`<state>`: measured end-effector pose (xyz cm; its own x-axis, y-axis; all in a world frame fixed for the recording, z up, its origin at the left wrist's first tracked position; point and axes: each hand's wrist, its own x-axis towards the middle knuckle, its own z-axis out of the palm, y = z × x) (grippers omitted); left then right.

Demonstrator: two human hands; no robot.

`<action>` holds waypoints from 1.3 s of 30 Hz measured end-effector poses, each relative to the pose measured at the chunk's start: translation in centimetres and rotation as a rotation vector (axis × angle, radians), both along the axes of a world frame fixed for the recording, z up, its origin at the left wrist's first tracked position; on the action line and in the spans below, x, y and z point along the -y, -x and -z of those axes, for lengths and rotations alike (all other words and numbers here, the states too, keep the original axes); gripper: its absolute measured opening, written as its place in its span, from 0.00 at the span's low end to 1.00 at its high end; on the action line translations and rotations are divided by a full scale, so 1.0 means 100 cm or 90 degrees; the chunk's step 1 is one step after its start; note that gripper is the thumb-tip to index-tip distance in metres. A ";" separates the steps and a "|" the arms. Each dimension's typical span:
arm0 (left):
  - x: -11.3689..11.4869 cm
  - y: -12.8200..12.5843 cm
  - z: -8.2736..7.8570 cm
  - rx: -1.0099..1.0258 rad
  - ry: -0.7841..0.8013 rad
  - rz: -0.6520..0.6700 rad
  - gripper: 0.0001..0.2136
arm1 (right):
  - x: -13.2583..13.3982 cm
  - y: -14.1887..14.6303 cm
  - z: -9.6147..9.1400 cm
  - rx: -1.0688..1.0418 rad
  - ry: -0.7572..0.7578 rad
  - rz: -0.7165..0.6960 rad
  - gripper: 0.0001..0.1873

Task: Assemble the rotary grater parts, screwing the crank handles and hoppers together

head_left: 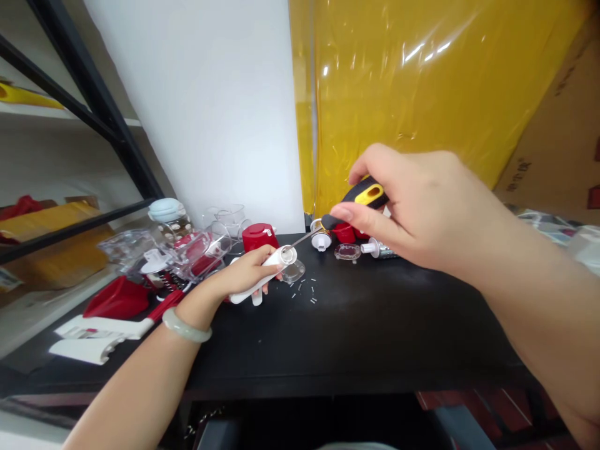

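Note:
My left hand (253, 272) is closed around a white plastic handle-like part (248, 292), whose round open end points up and to the right. In my right hand (407, 206) is a screwdriver (370, 192) with a black and yellow grip, held between thumb and fingers. Its thin shaft slants down to the left, and the tip reaches the round end of the white part; how deep it sits I cannot tell. Several small screws or pins (307, 289) lie loose on the black table (356, 331) just right of my left hand. A clear round disc (294, 271) lies close behind them.
Clear plastic containers (206, 250), a red scoop-shaped part (117, 297) and white curved pieces (87, 350) crowd the table's left. A red cup-like part (260, 236) and a white round fitting (321, 241) stand at the back, before a white panel (201, 112) and yellow wrapping (412, 81).

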<state>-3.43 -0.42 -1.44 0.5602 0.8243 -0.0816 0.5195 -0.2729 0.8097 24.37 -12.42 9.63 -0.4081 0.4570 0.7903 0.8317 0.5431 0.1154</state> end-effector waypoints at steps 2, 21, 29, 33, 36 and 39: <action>-0.001 0.001 0.000 -0.001 0.002 0.006 0.14 | -0.003 -0.003 0.000 0.022 -0.013 0.001 0.19; -0.004 0.002 0.003 -0.030 -0.013 0.010 0.15 | -0.006 -0.020 0.002 0.094 0.047 -0.112 0.11; -0.001 0.000 0.001 -0.055 -0.025 -0.006 0.16 | -0.007 -0.016 0.007 0.054 0.037 0.029 0.22; 0.003 -0.002 -0.003 -0.059 -0.008 -0.009 0.17 | -0.007 -0.019 0.006 0.082 0.038 0.000 0.13; 0.007 -0.005 -0.004 -0.069 -0.020 -0.008 0.16 | -0.004 -0.024 0.004 0.085 0.016 -0.034 0.08; 0.010 -0.009 -0.003 -0.120 -0.081 -0.013 0.15 | -0.003 -0.031 0.005 0.079 0.004 -0.037 0.06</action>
<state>-2.58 -1.44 -1.15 0.5278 0.8458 -0.0776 0.6644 -0.3543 0.6580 27.42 -12.15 9.11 -0.5288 0.4346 0.7290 0.7784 0.5907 0.2125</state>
